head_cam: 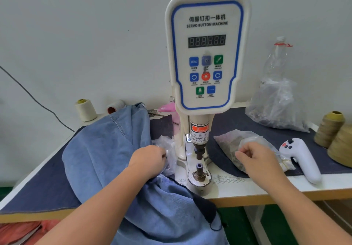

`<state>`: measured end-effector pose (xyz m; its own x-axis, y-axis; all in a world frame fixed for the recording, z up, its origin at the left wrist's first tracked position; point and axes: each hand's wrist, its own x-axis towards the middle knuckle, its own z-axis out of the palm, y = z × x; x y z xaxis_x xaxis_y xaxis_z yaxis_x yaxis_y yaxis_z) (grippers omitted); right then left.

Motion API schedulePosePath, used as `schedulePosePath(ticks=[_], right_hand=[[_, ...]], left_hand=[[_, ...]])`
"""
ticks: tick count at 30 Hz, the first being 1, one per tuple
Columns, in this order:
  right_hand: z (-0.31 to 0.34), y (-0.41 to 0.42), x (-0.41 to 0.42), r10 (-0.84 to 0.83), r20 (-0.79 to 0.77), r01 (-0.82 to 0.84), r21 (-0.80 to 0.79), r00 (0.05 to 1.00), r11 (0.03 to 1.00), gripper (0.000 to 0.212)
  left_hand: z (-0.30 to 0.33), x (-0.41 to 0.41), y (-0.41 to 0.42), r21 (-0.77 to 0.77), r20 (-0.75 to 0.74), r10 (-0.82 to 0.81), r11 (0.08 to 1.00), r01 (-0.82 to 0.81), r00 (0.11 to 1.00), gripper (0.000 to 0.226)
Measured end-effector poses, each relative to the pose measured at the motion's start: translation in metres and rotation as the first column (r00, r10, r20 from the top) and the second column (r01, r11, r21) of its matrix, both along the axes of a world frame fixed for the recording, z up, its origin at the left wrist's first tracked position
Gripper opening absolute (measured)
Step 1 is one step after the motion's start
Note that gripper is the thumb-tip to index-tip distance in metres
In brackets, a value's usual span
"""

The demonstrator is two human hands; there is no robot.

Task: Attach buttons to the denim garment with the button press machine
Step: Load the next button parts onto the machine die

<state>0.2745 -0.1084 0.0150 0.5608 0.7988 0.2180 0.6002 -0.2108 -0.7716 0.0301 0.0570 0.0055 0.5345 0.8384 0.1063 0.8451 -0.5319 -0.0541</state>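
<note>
The white servo button machine (206, 54) stands at the middle of the table, its lower die (199, 174) bare below the punch. A light blue denim garment (106, 144) lies heaped to the left and hangs over the front edge. My left hand (147, 161) reaches with curled fingers into a small clear plastic bag (167, 149) just left of the machine base. My right hand (256, 159) is over a clear bag of small metal parts (231, 145) on the right, fingertips pinched together; what they hold is too small to see.
A white handheld controller (302, 159) lies right of the bag. Tan thread cones (331, 128) stand at the far right, a cream cone (85, 109) at the back left. A larger plastic bag (276, 105) and an empty bottle (276, 60) sit behind. A ruler strip (228, 179) runs along the table front.
</note>
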Motion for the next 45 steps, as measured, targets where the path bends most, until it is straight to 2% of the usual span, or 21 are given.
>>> schedulePosePath(ticks=[4, 8, 15, 19, 26, 29, 33, 38, 45], right_hand=[[0.005, 0.002, -0.032, 0.137, -0.159, -0.130, 0.058, 0.978, 0.990, 0.015], [0.005, 0.002, -0.056, 0.262, -0.285, -0.223, 0.162, 0.922, 0.961, 0.021], [-0.001, 0.005, -0.068, 0.328, -0.321, -0.278, 0.192, 0.888, 0.941, 0.028], [-0.005, 0.006, -0.068, 0.324, -0.317, -0.271, 0.199, 0.891, 0.942, 0.024], [-0.007, 0.009, -0.068, 0.359, -0.308, -0.289, 0.251, 0.881, 0.924, 0.024], [-0.009, 0.009, -0.070, 0.360, -0.255, -0.301, 0.242, 0.898, 0.922, 0.023], [-0.012, 0.009, -0.071, 0.318, -0.191, -0.269, 0.244, 0.929, 0.932, 0.024], [-0.012, 0.008, -0.068, 0.356, -0.155, -0.314, 0.240, 0.922, 0.918, 0.021], [-0.013, 0.005, -0.069, 0.357, -0.018, -0.339, 0.276, 0.934, 0.899, 0.028]], left_hand=[[-0.003, 0.000, -0.001, -0.005, 0.038, -0.014, 1.000, 0.014, 0.999, 0.027], [-0.002, 0.005, 0.000, -0.038, -0.012, 0.051, 0.998, -0.052, 0.999, 0.026], [0.001, 0.012, -0.003, -0.050, -0.049, 0.102, 0.993, -0.104, 0.994, 0.027], [0.002, 0.010, -0.004, -0.060, 0.019, 0.101, 0.993, -0.100, 0.995, 0.023], [0.003, 0.004, -0.008, -0.040, 0.282, 0.105, 0.994, -0.098, 0.954, 0.018], [0.003, 0.003, -0.010, -0.042, 0.354, 0.109, 0.994, -0.101, 0.929, 0.018], [0.005, 0.002, -0.013, -0.046, 0.415, 0.106, 0.994, -0.095, 0.904, 0.014], [0.006, 0.000, -0.018, -0.044, 0.486, 0.087, 0.996, -0.074, 0.870, 0.010], [0.006, 0.000, -0.026, -0.040, 0.506, 0.046, 0.999, -0.030, 0.862, 0.010]])
